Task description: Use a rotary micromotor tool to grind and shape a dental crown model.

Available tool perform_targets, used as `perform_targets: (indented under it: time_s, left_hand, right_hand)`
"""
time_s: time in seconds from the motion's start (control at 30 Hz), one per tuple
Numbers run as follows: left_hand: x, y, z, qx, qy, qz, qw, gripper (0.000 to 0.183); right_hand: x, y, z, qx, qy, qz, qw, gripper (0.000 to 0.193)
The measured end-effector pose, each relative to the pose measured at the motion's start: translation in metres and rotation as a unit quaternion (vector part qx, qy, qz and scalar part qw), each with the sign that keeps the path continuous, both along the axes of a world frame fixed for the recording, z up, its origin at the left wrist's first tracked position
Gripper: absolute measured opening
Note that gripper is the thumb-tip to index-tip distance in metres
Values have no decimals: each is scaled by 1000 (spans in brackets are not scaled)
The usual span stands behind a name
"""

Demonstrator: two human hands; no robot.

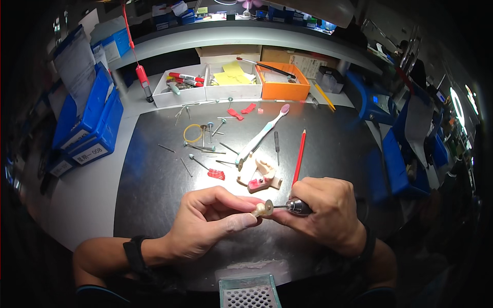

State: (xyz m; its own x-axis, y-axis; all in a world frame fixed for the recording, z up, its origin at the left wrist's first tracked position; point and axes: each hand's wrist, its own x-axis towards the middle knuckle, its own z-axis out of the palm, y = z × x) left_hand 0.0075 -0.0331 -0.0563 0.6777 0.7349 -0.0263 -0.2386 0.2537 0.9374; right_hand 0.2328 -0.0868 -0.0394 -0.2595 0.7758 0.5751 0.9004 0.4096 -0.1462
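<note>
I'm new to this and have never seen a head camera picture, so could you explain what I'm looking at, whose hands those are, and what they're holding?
There is no robot here, just a person's two bare hands. The single picture comes from a wide fisheye camera on their head, looking down, so straight edges bend near the rim. The left hand pinches a small pale piece. The right hand grips a rotary tool whose round disc sits right at that piece; whether it is spinning, I can't tell. On the dark work surface lie a pale dental model with a pink part, a toothbrush, a red pencil and scattered thin metal bits.
</note>
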Motion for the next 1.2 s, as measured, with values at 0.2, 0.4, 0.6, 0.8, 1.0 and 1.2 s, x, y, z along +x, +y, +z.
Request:
perform_targets:
  time_s: [0.2, 0.4, 0.6, 0.8, 1.0, 1.2]
  left_hand:
    - [1, 1, 0, -12, -7, -6, 1000, 13]
    - [2, 1, 1, -36, 14, -2, 999, 11]
    - [3, 1, 1, -79, -12, -8, 997, 10]
    - [3, 1, 3, -85, -1, -14, 996, 9]
    - [4, 2, 5, -94, 5, -20, 995, 7]
    - [4, 2, 4, -102, 0, -21, 995, 8]
  right_hand:
    - [0, -3, 4, -2, 22, 6, 1000, 45]
    - [-2, -1, 3, -17, 20, 8, 1000, 47]
    - [1, -1, 5, 11, 1, 12, 1000, 48]
    - [0, 0, 2, -4, -14, 18, 1000, 49]
    - [1, -1, 3, -25, -29, 24, 999, 49]
    - [-1, -3, 7, -28, -3, 18, 999, 47]
